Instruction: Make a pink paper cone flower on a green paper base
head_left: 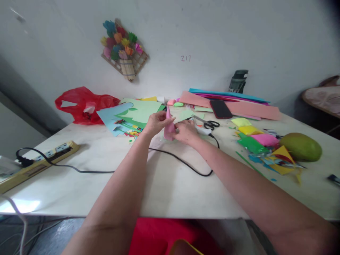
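Sheet (169, 134): pink (paper or foam, hard to tell), upright near the middle of the worktop (183, 198) in the head view.
Left hand (156, 124): thumb and fingertips pinching the sheet's upper part.
Right hand (187, 132): fingers bent at the sheet's lower right side; whether they pinch it, I cannot tell.
White tool (204, 131): just beside the right hand, its black cord trailing.
Scissors (209, 124): black-handled, near the phone (220, 108).
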A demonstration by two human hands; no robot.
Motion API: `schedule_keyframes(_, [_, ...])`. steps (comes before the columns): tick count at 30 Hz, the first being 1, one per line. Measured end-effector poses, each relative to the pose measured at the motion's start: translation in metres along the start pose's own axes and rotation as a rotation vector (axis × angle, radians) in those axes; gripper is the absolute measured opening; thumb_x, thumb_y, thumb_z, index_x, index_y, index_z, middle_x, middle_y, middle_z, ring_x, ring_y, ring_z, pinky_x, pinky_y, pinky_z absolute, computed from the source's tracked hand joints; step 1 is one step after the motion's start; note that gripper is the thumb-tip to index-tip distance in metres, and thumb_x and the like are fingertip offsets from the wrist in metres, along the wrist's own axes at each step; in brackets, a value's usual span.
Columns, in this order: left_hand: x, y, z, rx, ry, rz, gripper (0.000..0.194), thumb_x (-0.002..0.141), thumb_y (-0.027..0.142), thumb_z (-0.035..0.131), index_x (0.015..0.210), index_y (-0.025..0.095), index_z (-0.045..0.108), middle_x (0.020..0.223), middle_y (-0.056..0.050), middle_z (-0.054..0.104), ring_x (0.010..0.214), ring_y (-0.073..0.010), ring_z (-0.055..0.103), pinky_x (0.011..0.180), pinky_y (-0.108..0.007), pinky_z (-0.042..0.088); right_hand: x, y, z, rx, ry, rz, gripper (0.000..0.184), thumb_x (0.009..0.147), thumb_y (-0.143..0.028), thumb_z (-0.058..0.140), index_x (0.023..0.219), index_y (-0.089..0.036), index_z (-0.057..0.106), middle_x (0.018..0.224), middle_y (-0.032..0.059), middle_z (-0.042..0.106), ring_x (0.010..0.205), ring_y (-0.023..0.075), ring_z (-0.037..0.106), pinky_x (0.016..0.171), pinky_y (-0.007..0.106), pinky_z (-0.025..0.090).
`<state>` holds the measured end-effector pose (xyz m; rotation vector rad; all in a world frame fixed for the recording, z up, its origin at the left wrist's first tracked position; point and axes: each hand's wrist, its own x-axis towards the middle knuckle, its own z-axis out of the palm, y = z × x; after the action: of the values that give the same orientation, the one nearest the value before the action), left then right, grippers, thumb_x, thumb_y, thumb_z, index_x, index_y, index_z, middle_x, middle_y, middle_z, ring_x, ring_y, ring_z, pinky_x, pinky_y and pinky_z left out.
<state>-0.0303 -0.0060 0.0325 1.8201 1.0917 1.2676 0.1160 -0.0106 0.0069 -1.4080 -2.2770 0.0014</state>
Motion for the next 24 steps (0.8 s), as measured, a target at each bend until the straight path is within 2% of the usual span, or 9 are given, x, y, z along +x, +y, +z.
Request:
schedule_keyframes(4, [0.000, -0.001, 0.000, -0.051, 0.015, 0.058, 0.032, 0.063, 0.042, 0.066, 0.070, 0.013, 0.055, 0.063, 0.001, 0.054, 0.058, -0.0091, 0.048, 0.055, -0.022, 0.038, 0.001, 0.003, -0.002, 0.056, -0.011, 0.005, 0.042, 0.068, -0.058, 0.052, 0.088, -0.023, 0.065, 0.090, 0.0066, 0.065, 0.097, 0.0251, 0.048, 0.087, 0.040, 0.023])
schedule_keyframes(7, [0.001, -0.004, 0.000, -0.051, 0.025, 0.053, 0.032, 0.063, 0.042, 0.066, 0.071, 0.013, 0.056, 0.061, 0.001, 0.054, 0.057, -0.0089, 0.049, 0.054, -0.021, 0.039, 0.003, 0.008, -0.007, 0.138, -0.010, 0.014, 0.042, 0.074, -0.057, 0.045, 0.094, -0.026, 0.065, 0.094, 0.0038, 0.065, 0.099, 0.0235, 0.049, 0.088, 0.039, 0.024])
schedule_keyframes(10, [0.001, -0.006, 0.000, -0.075, 0.021, 0.062, 0.032, 0.063, 0.042, 0.066, 0.073, 0.013, 0.057, 0.060, 0.001, 0.054, 0.057, -0.0089, 0.050, 0.054, -0.021, 0.039, 0.003, 0.012, -0.015, 0.194, 0.013, 0.069, 0.044, 0.080, -0.053, 0.037, 0.097, -0.024, 0.065, 0.096, 0.0031, 0.066, 0.102, 0.0223, 0.050, 0.089, 0.038, 0.025])
schedule_keyframes(14, [0.001, -0.007, 0.001, -0.078, 0.036, 0.079, 0.030, 0.064, 0.040, 0.066, 0.072, 0.013, 0.058, 0.060, 0.000, 0.055, 0.055, -0.0088, 0.050, 0.052, -0.021, 0.038, 0.003, 0.012, -0.020, 0.206, 0.048, 0.132, 0.042, 0.080, -0.050, 0.038, 0.095, -0.022, 0.066, 0.095, 0.0037, 0.067, 0.102, 0.0224, 0.051, 0.090, 0.038, 0.025])
schedule_keyframes(24, [0.006, -0.018, 0.002, -0.014, 0.085, 0.082, 0.029, 0.063, 0.041, 0.066, 0.075, 0.014, 0.060, 0.063, -0.001, 0.058, 0.056, -0.0100, 0.052, 0.050, -0.020, 0.038, 0.003, 0.011, -0.014, 0.234, 0.146, 0.070, 0.034, 0.078, -0.042, 0.043, 0.092, -0.021, 0.066, 0.096, 0.0021, 0.066, 0.099, 0.0212, 0.051, 0.090, 0.038, 0.025])
